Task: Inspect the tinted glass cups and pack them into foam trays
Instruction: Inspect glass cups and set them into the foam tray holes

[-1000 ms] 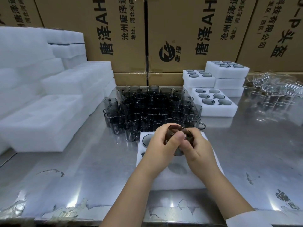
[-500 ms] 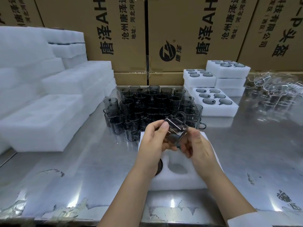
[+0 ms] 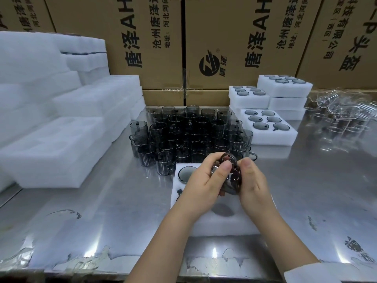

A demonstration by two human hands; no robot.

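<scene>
Now we have the cup (image 3: 229, 177) turned anew — left grip (image 3: 201, 186) and right grip (image 3: 254, 185) both clasping it — still inspecting.

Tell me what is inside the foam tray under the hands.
One packed cup sits in the far-left pocket of the foam tray; a near pocket looks empty. The left hand, right hand and held cup cover the rest.

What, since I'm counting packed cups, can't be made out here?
Head view only.
- Near foam tray: left hand and right hand cover most pockets, so its fill is unknown.
- Held cup: the hands wrap it; flaws can't be judged.
- Clear glassware, far right: blurred and cut by the frame edge.
</scene>
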